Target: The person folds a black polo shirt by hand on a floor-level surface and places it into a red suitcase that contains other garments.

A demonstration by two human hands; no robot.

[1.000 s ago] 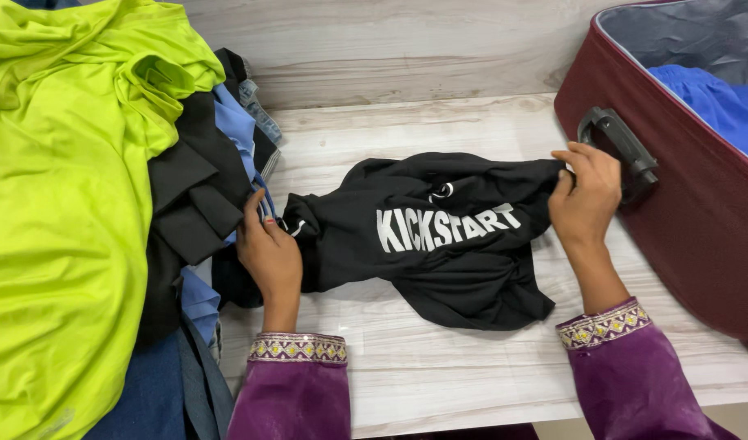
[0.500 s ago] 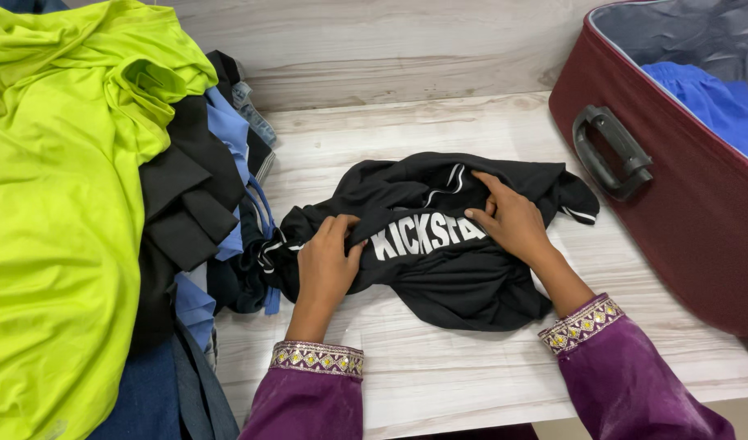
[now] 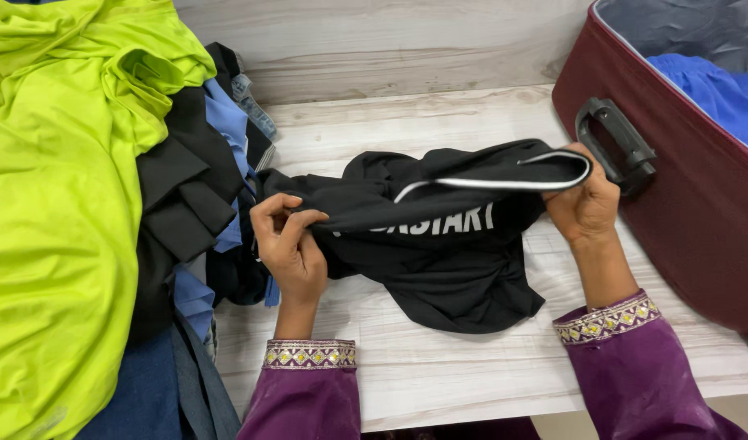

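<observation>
left hand [image 3: 288, 244] near centre-left of pale wood-grain tabletop [image 3: 439, 375], thumb and fingers pinched on left end of crumpled black fabric garment with white lettering and white piping [image 3: 439, 244]. right hand [image 3: 587, 204] at right, fingers closed on opposite end, holding up a white-trimmed edge just beside black plastic handle [image 3: 617, 147] of maroon fabric suitcase [image 3: 675, 220]. garment stretched between both hands, upper edge raised off surface, lower bulk bunched and resting on tabletop, centre of scene.

judged progress: garment gripped at two ends but not yet flat or folded; creases and bunching remaining in near portion. suitcase open at far right, grey lining visible, one blue cloth item [image 3: 708, 90] already inside. large heap at left untouched: lime-green shirt [image 3: 56, 204] on top, black folded piece [image 3: 186, 204] and light blue fabric [image 3: 227, 122] beneath, dark denim [image 3: 162, 391] at near edge. heap touching left end of black garment. most of sorting apparently left. purple sleeves with embroidered cuffs [image 3: 308, 354] in near foreground.
</observation>
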